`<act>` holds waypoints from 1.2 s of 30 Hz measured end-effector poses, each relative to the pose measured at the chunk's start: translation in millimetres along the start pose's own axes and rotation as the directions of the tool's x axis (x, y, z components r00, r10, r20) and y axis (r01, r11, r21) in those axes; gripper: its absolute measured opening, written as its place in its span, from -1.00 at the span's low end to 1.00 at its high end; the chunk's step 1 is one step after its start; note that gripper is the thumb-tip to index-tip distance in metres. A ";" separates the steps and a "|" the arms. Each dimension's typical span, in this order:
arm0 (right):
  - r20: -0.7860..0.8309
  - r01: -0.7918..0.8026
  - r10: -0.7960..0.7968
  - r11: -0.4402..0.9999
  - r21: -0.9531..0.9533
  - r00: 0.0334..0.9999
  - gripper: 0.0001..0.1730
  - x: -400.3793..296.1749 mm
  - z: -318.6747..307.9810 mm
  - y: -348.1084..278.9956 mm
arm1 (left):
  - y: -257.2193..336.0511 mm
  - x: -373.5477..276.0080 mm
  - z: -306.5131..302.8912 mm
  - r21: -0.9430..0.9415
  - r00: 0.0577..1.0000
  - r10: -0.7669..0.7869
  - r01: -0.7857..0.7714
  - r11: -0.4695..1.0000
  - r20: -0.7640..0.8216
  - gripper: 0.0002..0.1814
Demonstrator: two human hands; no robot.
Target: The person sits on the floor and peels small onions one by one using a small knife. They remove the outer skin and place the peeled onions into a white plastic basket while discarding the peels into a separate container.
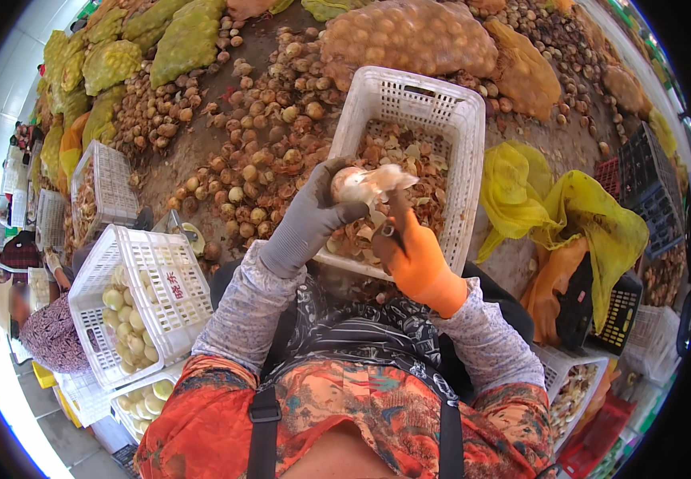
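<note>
My left hand, in a grey knit glove, holds an onion over a white plastic crate. Pale, loosened skin trails from the onion's right side, blurred by motion. My right hand wears an orange glove with dark, soiled fingers and grips a small hand tool. Only the round end of its handle shows clearly; the rest is hidden by the fingers. The raised right index finger is at the trailing skin. Below both hands, the crate contains many onion peels.
Loose unpeeled onions cover the floor ahead, backed by a filled mesh sack. At left, a tilted crate of peeled onions rests above another crate. Yellow mesh bags drape at right. Another person sits far left.
</note>
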State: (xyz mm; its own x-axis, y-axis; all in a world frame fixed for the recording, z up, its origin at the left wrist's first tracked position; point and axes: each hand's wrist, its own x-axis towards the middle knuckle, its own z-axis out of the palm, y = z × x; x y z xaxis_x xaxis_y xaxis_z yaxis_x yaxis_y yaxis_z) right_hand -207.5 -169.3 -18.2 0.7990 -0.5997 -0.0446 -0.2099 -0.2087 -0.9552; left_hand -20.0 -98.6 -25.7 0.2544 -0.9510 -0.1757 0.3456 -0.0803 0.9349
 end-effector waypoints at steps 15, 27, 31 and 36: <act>0.177 -0.316 0.363 0.369 0.874 0.915 -0.60 11.0 -7.1 -18.3 | 6.4 -4.9 -0.4 -0.166 0.992 -0.034 0.054 0.985 0.117 -0.16; -0.022 0.384 -0.408 0.875 -0.296 0.913 -0.54 6.8 -8.5 37.7 | -6.8 9.3 0.3 0.259 0.990 0.084 -0.112 0.959 0.116 -0.24; -0.169 -0.160 0.336 0.760 0.630 0.927 -0.59 23.8 32.0 35.4 | -0.8 7.6 10.8 0.148 0.997 0.071 -0.072 0.986 0.007 -0.25; -0.028 -0.249 0.425 0.581 0.775 0.905 -0.62 20.1 17.8 19.5 | 0.7 5.0 29.3 -0.069 0.998 0.031 -0.027 0.997 0.055 -0.23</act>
State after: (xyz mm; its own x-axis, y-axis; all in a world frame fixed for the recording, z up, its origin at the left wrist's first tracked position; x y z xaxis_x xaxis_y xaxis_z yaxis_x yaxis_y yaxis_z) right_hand -185.5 -171.7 -42.9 0.6177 -0.6530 -0.4383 0.1157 0.6267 -0.7706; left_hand -45.0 -112.1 -16.8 0.2152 -0.9679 -0.1296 0.3998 -0.0337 0.9160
